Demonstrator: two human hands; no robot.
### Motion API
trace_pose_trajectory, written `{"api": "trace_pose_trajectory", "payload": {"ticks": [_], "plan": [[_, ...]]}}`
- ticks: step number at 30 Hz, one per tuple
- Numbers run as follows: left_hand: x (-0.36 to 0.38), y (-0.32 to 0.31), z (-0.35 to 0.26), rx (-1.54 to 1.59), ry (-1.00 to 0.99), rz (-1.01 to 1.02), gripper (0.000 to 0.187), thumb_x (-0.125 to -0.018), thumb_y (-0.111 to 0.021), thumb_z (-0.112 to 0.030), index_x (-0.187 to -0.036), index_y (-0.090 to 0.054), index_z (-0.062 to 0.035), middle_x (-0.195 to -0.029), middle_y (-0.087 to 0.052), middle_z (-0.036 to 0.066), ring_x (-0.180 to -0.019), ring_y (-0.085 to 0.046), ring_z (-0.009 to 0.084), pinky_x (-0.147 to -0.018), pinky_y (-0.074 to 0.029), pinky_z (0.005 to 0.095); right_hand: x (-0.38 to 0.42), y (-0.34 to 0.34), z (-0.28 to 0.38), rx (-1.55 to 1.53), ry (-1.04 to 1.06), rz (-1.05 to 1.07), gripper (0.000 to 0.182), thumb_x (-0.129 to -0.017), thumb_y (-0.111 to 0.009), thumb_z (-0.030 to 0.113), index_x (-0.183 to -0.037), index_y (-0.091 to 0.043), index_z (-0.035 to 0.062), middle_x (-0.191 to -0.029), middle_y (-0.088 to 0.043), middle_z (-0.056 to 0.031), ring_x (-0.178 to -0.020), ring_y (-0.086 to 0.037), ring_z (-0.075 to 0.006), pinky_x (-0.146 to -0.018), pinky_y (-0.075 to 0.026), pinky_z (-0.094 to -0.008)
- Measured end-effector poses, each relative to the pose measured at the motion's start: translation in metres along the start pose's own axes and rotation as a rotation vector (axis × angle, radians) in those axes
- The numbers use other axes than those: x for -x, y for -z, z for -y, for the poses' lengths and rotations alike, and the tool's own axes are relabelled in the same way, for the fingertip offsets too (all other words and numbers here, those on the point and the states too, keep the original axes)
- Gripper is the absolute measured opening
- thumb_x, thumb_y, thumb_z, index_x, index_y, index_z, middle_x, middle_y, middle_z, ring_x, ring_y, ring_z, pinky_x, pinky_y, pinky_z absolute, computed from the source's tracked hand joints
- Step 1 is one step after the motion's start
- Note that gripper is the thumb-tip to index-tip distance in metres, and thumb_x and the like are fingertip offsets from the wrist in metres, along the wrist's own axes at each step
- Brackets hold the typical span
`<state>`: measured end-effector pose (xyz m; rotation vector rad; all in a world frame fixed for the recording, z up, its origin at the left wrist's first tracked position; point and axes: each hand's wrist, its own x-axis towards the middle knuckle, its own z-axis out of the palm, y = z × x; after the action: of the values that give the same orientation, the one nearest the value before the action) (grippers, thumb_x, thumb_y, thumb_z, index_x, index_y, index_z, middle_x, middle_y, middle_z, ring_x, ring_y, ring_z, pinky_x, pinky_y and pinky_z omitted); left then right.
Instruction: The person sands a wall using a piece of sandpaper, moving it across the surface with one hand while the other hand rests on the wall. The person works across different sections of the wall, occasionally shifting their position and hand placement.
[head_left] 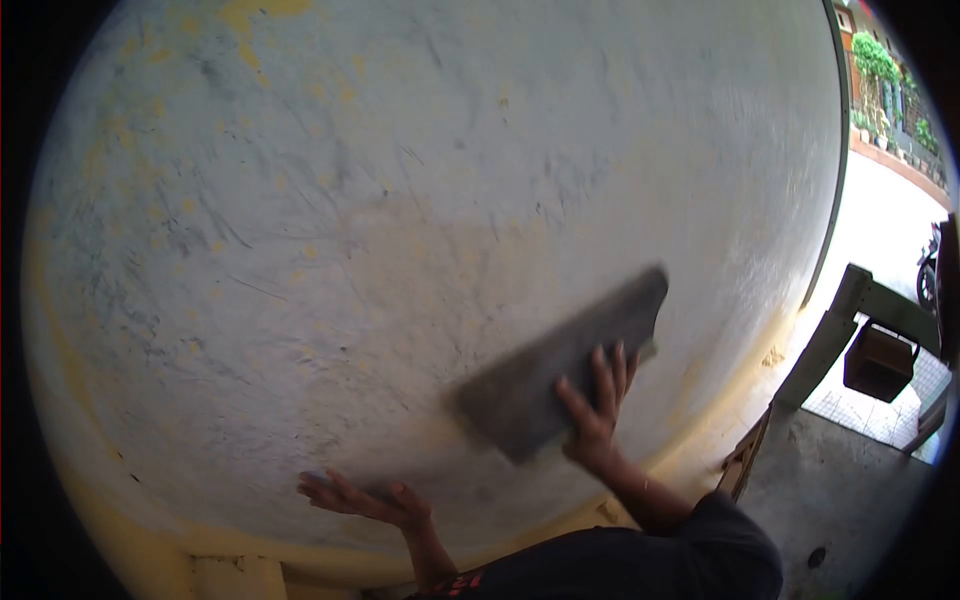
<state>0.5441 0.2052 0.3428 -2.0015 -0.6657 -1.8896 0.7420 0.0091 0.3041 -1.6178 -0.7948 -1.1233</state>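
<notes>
A dark grey sheet of sandpaper lies at a slant against the scuffed, pale wall, its edges smeared by motion and its upper right corner curling. Spread over its right part, my right hand presses the sheet to the wall and has hold of it. Lower down on the left, my left hand is open, fingers stretched out to the left close to the wall's surface, holding nothing. Yellow patches and dark scratches mark the wall, and a brownish, rubbed-looking area shows above the sheet.
A yellow ledge runs along the wall's bottom. At the right stand a dark wooden frame and a hanging brown box, with grey floor below. Beyond the wall's edge are a bright pavement, a motorcycle and potted plants.
</notes>
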Motion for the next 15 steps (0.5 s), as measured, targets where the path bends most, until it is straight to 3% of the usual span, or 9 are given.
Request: {"api": "trace_pose_trajectory", "payload": {"ticks": [3,6,9,12,15], "plan": [[-0.001,-0.004,-0.004,-0.031,-0.004,0.024,0.079,-0.096,-0.032,-0.063,-0.151,-0.03,-0.0059,-0.158,-0.017,0.027,-0.147,-0.011,0.0461,-0.114,-0.004,0.063,0.007,0.008,0.019,-0.057,0.024,0.083,0.047,-0.076,-0.069,0.021,-0.122,-0.068,0.029,-0.148,-0.041,-0.0175,-0.14,-0.028,-0.0473,-0.113,-0.009,-0.0686],[-0.003,0.002,-0.007,-0.074,-0.032,0.086,0.079,-0.096,-0.033,-0.063,-0.151,-0.03,-0.0064,-0.158,-0.016,0.027,-0.147,-0.012,0.046,-0.114,-0.005,0.0632,-0.068,0.018,0.035,-0.053,0.008,0.058,0.05,-0.079,-0.066,0.018,-0.127,-0.065,0.0305,-0.15,-0.038,-0.015,-0.141,-0.027,-0.0449,-0.113,-0.007,-0.0675],[-0.004,-0.003,0.003,-0.044,-0.008,0.018,0.079,-0.096,-0.034,-0.063,-0.151,-0.03,-0.0064,-0.158,-0.016,0.027,-0.147,-0.012,0.0463,-0.114,-0.005,0.063,-0.085,0.011,0.043,-0.015,0.032,0.048,0.049,-0.079,-0.067,0.019,-0.127,-0.065,0.0312,-0.15,-0.039,-0.014,-0.142,-0.027,-0.0442,-0.113,-0.007,-0.0675],[0.0,-0.001,0.0,-0.066,0.023,0.017,0.08,-0.096,-0.033,-0.065,-0.15,-0.03,-0.0067,-0.158,-0.017,0.027,-0.147,-0.012,0.046,-0.114,-0.005,0.0633,0.008,0.002,0.023,-0.038,0.072,0.08,0.046,-0.081,-0.066,0.021,-0.126,-0.065,0.0328,-0.15,-0.039,-0.0124,-0.142,-0.028,-0.0421,-0.113,-0.007,-0.0675],[-0.003,-0.005,-0.003,-0.048,0.008,0.015,0.079,-0.096,-0.033,-0.065,-0.15,-0.032,-0.0067,-0.158,-0.018,0.026,-0.147,-0.011,0.0456,-0.113,-0.005,0.0641,0.005,-0.002,0.006,-0.054,0.155,0.064,0.045,-0.082,-0.064,0.02,-0.125,-0.066,0.0338,-0.149,-0.04,-0.0117,-0.142,-0.028,-0.0416,-0.113,-0.006,-0.0678]]}}
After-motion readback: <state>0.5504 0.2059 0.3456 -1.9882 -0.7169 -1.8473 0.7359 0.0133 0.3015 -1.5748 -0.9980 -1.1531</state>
